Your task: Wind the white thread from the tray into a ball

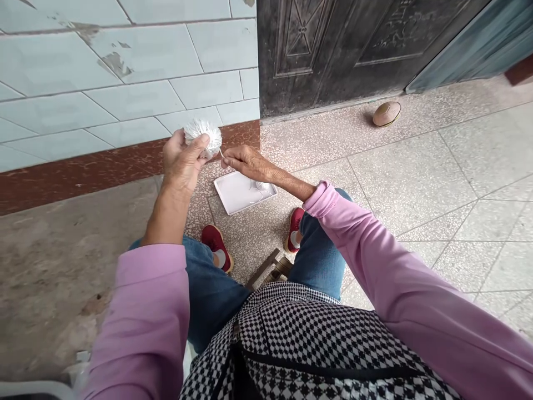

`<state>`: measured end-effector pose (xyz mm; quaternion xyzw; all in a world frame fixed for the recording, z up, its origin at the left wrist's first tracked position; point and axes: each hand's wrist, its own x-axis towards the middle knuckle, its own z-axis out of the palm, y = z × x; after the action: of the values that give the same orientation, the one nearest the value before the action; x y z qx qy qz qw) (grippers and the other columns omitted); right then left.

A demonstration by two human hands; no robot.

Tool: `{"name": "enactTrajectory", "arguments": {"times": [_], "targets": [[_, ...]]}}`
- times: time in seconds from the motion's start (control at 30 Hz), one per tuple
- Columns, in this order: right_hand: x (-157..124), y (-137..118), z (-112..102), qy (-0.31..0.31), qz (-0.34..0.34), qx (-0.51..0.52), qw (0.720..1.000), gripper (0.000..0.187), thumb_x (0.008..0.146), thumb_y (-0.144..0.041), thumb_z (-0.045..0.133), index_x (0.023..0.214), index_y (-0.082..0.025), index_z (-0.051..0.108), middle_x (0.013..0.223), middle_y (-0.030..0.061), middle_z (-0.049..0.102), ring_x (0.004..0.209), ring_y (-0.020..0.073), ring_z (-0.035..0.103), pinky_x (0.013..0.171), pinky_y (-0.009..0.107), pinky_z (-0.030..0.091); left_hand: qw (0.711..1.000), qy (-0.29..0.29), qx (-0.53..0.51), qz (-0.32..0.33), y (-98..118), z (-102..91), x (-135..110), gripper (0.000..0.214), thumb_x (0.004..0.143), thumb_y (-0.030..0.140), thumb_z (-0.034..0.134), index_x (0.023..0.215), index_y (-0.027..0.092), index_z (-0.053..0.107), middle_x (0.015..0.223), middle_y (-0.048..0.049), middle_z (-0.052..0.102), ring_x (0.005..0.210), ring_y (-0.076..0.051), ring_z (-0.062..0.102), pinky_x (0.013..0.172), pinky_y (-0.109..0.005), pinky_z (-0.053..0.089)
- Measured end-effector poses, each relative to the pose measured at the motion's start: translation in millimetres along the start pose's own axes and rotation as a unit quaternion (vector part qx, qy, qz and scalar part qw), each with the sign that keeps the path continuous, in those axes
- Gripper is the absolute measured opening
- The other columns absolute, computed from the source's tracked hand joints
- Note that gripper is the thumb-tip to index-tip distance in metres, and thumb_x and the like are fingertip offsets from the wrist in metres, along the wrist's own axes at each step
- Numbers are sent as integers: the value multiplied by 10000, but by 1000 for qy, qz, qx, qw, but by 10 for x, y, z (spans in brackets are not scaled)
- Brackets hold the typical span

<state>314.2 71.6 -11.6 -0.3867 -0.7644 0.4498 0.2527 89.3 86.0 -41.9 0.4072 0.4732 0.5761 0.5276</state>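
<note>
A round white ball with a pleated, ruffled surface rests in my left hand, which is closed around its lower side with the thumb across its front. From the ball's right side a thin white strand comes out. My right hand pinches that strand between thumb and fingertips, just beside the ball. Below both hands a shallow white tray lies on the floor. In it, partly hidden by my right wrist, sits a small white piece with thin strands near it.
A tiled wall with a red-brown base strip stands ahead on the left, a dark carved door on the right. A pinkish oval object lies on the speckled floor by the door. Between my legs is part of a wooden seat.
</note>
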Motion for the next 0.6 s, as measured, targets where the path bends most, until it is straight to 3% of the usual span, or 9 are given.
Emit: {"name": "enactTrajectory", "arguments": {"times": [0.1,0.2,0.33,0.43,0.6], "targets": [[-47,-79,-64,5,-25,-13,1000,339,1310,-142,654,985,-196,733,876,23,622,946,249,624,973,361,552,998,6,50,35,-158,-70,101,941,525,625,1297,1195,297,724,1232,-33,891,1366,-400,818,1168,-622,719],[-54,-73,-194,36,-42,-2,998,360,1328,-261,650,982,-212,732,945,58,688,991,262,673,994,377,584,993,-26,105,50,-211,-74,92,875,574,550,1291,1200,277,744,1192,-43,892,1360,-412,850,1119,-553,727],[-24,12,-369,79,-35,4,996,423,1336,-490,702,990,-247,693,974,74,730,974,279,697,966,397,614,984,-128,124,-29,-65,-11,-93,833,700,592,1263,1315,236,829,1295,-109,910,1189,-358,867,895,-462,779],[-27,25,-433,90,-21,-7,996,472,1307,-627,730,1006,-266,690,947,71,731,991,299,700,958,414,622,972,-181,128,-72,73,30,-223,856,794,637,1231,1405,190,832,1369,-126,904,1141,-288,841,824,-381,777],[-65,-35,-430,89,-12,-37,995,474,1281,-610,744,959,-269,677,1010,94,771,1089,316,703,969,407,594,942,-268,166,-117,158,52,-271,793,899,646,1155,1437,142,861,1177,-131,905,933,-226,796,701,-344,691]]}}
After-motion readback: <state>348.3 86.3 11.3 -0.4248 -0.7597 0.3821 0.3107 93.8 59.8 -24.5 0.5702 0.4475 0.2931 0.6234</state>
